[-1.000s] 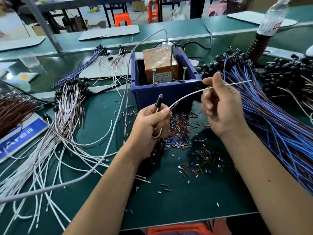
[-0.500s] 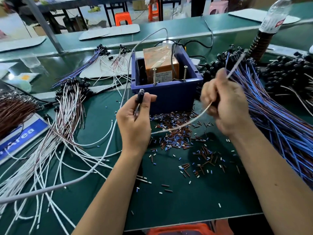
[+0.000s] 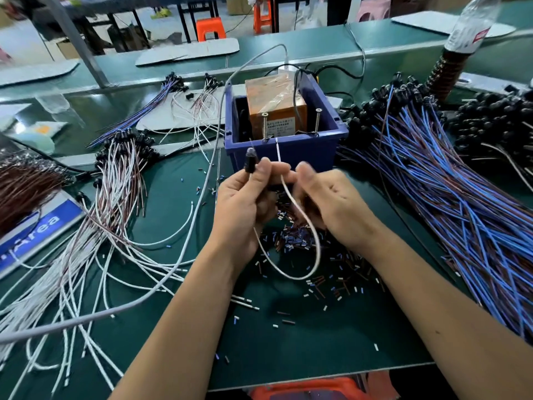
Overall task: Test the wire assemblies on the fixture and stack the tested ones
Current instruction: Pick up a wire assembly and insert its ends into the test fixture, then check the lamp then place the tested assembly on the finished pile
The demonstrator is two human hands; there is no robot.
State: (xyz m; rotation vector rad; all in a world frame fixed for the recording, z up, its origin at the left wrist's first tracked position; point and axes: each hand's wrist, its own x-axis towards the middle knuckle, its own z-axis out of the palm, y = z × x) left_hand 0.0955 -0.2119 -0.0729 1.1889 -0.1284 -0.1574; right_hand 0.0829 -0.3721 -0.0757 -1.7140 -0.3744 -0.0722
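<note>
My left hand (image 3: 245, 203) grips a white wire assembly (image 3: 300, 264) just below its black connector (image 3: 250, 162), which points up. The wire loops down under both hands and rises again between them. My right hand (image 3: 326, 203) pinches the wire's free end, whose tip stands up against the front wall of the blue test fixture box (image 3: 311, 148). Two upright screws (image 3: 264, 127) stick out of the box's front rim before an orange block (image 3: 274, 108). A fan of white and brown assemblies (image 3: 95, 226) lies at the left, and blue and purple ones (image 3: 450, 197) are piled at the right.
Cut bits of wire insulation (image 3: 317, 269) litter the green mat in front of the box. A thick grey cable (image 3: 173, 255) crosses the left side. A brown wire bundle (image 3: 23, 186) and a blue label (image 3: 37, 229) are far left, with black connectors (image 3: 496, 119) and a bottle (image 3: 464, 39) far right.
My right hand came in from the right pile to beside my left hand. The wire, stretched out between them before, now hangs in a loop with its free end turned up toward the box.
</note>
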